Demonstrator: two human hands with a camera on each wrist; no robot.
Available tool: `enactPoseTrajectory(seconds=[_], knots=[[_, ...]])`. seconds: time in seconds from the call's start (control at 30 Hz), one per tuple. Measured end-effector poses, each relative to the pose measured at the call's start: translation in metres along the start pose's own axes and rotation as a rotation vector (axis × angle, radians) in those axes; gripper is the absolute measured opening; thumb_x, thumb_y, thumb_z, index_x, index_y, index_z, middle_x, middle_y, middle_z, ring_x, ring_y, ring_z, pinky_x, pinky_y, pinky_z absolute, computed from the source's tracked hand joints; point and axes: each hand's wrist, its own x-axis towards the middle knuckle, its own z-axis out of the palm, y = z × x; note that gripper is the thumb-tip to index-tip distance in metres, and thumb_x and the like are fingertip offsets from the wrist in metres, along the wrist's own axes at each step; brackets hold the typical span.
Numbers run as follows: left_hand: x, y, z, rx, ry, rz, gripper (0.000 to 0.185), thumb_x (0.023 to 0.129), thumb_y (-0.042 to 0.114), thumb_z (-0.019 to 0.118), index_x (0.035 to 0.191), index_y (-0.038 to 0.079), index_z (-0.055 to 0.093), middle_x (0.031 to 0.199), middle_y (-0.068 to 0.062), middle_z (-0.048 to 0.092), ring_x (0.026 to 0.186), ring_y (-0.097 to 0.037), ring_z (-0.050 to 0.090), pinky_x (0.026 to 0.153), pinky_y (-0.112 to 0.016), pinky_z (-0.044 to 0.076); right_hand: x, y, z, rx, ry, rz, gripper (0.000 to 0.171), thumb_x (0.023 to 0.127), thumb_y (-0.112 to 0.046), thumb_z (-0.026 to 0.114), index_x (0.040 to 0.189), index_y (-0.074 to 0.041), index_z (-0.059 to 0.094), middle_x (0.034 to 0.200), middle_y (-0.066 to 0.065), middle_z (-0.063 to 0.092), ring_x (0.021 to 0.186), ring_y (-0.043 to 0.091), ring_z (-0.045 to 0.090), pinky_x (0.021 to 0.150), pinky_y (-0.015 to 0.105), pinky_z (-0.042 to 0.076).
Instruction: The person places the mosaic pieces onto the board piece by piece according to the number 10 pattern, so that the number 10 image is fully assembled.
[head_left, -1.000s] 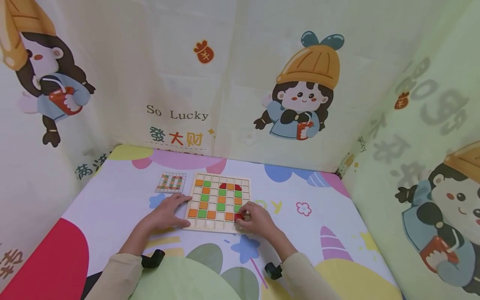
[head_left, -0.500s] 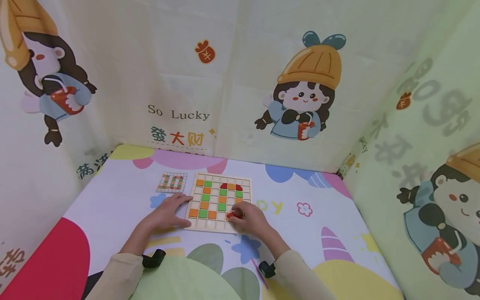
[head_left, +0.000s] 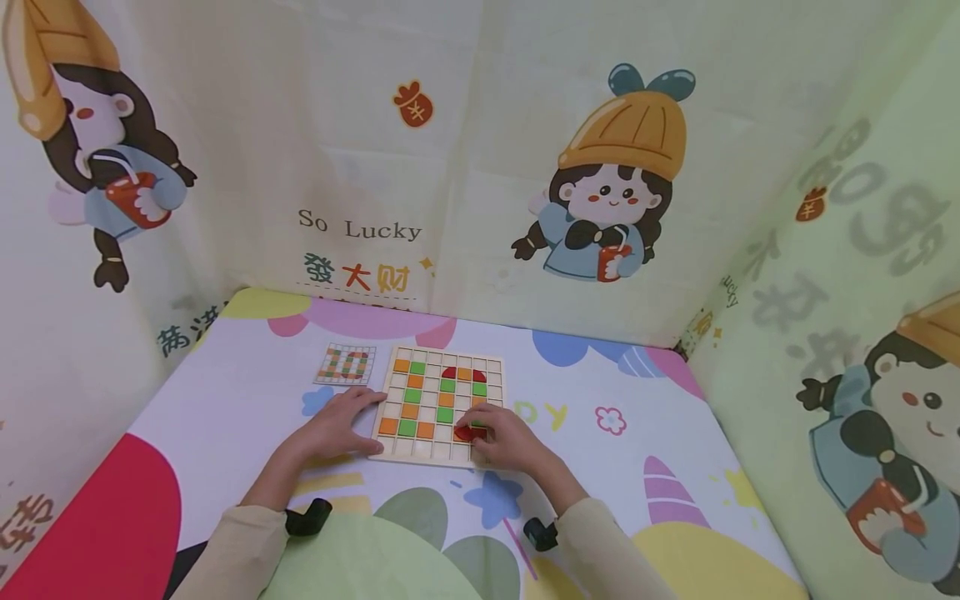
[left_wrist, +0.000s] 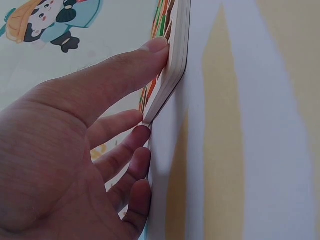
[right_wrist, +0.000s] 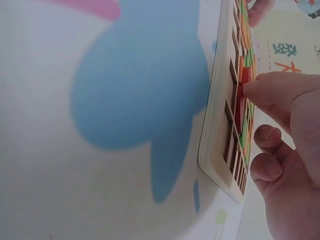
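A wooden grid board [head_left: 442, 452] lies flat on the table, with orange, green and red tiles in some of its cells. My left hand [head_left: 337, 425] rests against the board's left side, thumb and forefinger spread and touching the edge. My right hand [head_left: 510, 437] pinches a red tile [head_left: 463, 434] over the lower right of the board. The right wrist view shows the thumb on this red tile [right_wrist: 245, 75], with another red piece [right_wrist: 239, 110] in the grid beside it. The right fingers hide some nearby cells in the head view.
A small pattern card [head_left: 345, 364] with a similar coloured grid lies beyond my left hand. Printed cloth [head_left: 570, 492] covers the table, and patterned curtains [head_left: 465, 167] stand around its back and sides.
My right hand has moved slightly left from the board's lower right cell with the red tile, now over the orange tile's area. The left hand stays at the board's edge.
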Motion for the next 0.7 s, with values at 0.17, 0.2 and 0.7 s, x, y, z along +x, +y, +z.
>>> enactPoseTrajectory(seconds=[0.17,0.2,0.7], knots=[[0.000,0.000,0.001,-0.016,-0.007,-0.016,0.083,0.072,0.037,0.083,0.144,0.016,0.046,0.147,-0.014,0.039,0.130,-0.039,0.038,0.104,-0.060,0.036,0.001,0.000,0.001,-0.006,-0.006,0.025,0.029,0.091,-0.017,0.065,0.118,-0.027,0.069,0.123,-0.007,0.062,0.110,0.013,0.054,0.095,0.033,0.051],[0.000,0.000,0.001,-0.017,-0.009,-0.021,0.083,0.072,0.037,0.083,0.144,0.017,0.046,0.147,-0.014,0.039,0.131,-0.039,0.038,0.104,-0.060,0.036,0.001,0.000,0.001,-0.007,-0.002,0.028,0.028,0.091,-0.018,0.065,0.118,-0.027,0.069,0.122,-0.006,0.062,0.110,0.013,0.054,0.095,0.033,0.051],[-0.001,0.003,-0.002,-0.011,-0.013,-0.007,0.084,0.072,0.036,0.083,0.144,0.013,0.046,0.145,-0.016,0.040,0.127,-0.039,0.040,0.101,-0.059,0.038,0.013,-0.013,0.010,0.028,0.015,0.041,0.024,0.089,-0.025,0.069,0.113,-0.024,0.071,0.116,-0.006,0.061,0.097,0.010,0.052,0.079,0.021,0.050]])
